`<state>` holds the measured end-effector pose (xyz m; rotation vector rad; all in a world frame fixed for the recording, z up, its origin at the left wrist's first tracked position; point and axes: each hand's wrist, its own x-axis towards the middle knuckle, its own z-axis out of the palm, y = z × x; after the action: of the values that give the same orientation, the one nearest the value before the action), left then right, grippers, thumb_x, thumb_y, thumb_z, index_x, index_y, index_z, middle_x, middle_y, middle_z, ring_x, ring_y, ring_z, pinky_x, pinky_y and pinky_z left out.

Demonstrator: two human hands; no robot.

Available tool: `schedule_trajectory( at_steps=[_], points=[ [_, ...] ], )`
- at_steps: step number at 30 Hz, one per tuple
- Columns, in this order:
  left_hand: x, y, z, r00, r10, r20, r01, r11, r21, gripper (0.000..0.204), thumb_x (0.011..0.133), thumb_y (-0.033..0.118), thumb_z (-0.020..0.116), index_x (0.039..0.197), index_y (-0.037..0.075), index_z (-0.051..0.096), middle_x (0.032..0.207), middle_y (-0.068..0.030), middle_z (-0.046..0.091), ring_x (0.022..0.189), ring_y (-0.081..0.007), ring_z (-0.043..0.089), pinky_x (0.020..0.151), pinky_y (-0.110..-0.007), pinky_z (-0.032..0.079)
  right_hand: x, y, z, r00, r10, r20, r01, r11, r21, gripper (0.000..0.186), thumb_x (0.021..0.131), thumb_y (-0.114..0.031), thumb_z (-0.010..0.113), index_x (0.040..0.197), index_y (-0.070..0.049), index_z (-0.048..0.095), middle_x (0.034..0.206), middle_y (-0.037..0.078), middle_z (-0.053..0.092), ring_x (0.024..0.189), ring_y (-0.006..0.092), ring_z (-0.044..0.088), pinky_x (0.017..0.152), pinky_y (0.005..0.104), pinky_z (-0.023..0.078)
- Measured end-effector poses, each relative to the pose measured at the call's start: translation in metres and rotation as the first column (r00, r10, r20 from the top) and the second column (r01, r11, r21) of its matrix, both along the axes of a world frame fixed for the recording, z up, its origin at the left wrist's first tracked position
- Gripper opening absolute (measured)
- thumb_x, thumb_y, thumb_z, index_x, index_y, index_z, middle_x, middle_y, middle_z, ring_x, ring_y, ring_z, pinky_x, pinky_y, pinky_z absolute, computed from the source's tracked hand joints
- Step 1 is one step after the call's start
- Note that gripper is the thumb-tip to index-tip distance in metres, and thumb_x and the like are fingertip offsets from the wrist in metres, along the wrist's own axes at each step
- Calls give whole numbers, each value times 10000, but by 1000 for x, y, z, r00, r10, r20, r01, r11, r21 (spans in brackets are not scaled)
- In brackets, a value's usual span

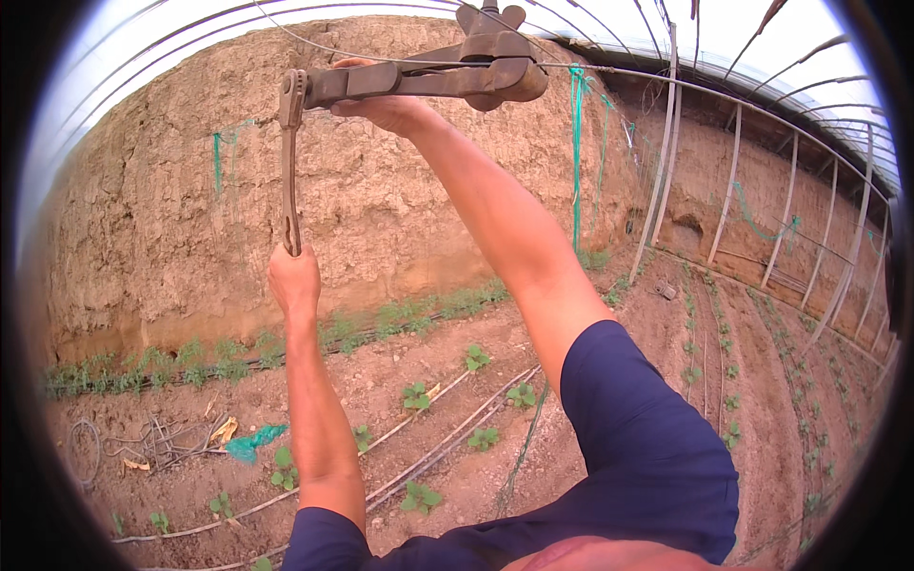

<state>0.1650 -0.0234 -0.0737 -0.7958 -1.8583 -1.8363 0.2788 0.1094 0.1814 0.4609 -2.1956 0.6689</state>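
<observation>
Overhead, a rusty brown metal wire tightener (419, 79) with a wing-shaped screw on top spans the upper middle of the head view. My right hand (386, 111) is raised and wrapped round its bar from behind and below; the bar hides part of the fingers. From the bar's left end a ratchet handle (291, 176) hangs straight down. Its lower end is in my closed left hand (294, 276). A thin wire (609, 69) passes along the tightener and stretches off to the right; whether the jaws clamp it I cannot tell.
An earthen wall (181, 209) rises ahead, with green twine (577, 143) hanging before it. Pale posts (666, 143) stand at right. Young plants (416, 396) and drip hoses (447, 447) line the soil. Tangled cord (162, 445) lies at lower left.
</observation>
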Motion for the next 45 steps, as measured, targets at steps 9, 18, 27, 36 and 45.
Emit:
schedule_trajectory(
  at_steps=[9, 18, 27, 36, 45],
  points=[
    [-42, 54, 7, 988, -116, -107, 118, 993, 15, 230, 873, 225, 644, 878, -4, 633, 802, -230, 677, 809, -436, 671, 736, -498, 502, 12, 20, -9, 992, -64, -108, 58, 997, -54, 720, 779, -25, 858, 1370, -77, 451, 1179, 48, 641, 1105, 174, 605, 971, 348, 514],
    [-216, 95, 109, 780, 3, -626, 81, 991, 106, 219, 841, 172, 714, 963, 28, 602, 813, -217, 682, 818, -439, 669, 715, -497, 523, 8, 15, -9, 994, -27, -101, 26, 1000, -12, 703, 786, -51, 872, 1377, -90, 493, 1167, 30, 668, 1109, 156, 617, 987, 342, 513],
    [-157, 88, 56, 911, -94, -402, 121, 992, 42, 174, 847, 171, 683, 912, 21, 622, 820, -224, 688, 821, -418, 685, 727, -503, 518, 18, 20, -4, 977, -203, -58, 204, 979, 14, 742, 762, -111, 897, 1386, -79, 496, 1164, 51, 668, 1106, 159, 618, 975, 336, 512],
    [-78, 36, 23, 984, -66, -168, 77, 995, 60, 230, 876, 226, 646, 898, -2, 671, 829, -245, 691, 832, -444, 676, 750, -500, 507, 5, 11, -10, 1000, 0, 4, 1, 996, -87, 795, 693, -49, 926, 1363, -47, 497, 1176, 65, 664, 1116, 177, 614, 970, 353, 523],
    [-15, 9, 18, 998, 35, -51, -35, 999, 5, 302, 887, 262, 597, 862, -34, 651, 811, -258, 678, 823, -452, 667, 746, -525, 488, -4, 12, -1, 996, -7, -91, 8, 1000, 6, 751, 748, -7, 864, 1383, -57, 464, 1206, 70, 658, 1127, 180, 608, 989, 346, 512]
  ],
)
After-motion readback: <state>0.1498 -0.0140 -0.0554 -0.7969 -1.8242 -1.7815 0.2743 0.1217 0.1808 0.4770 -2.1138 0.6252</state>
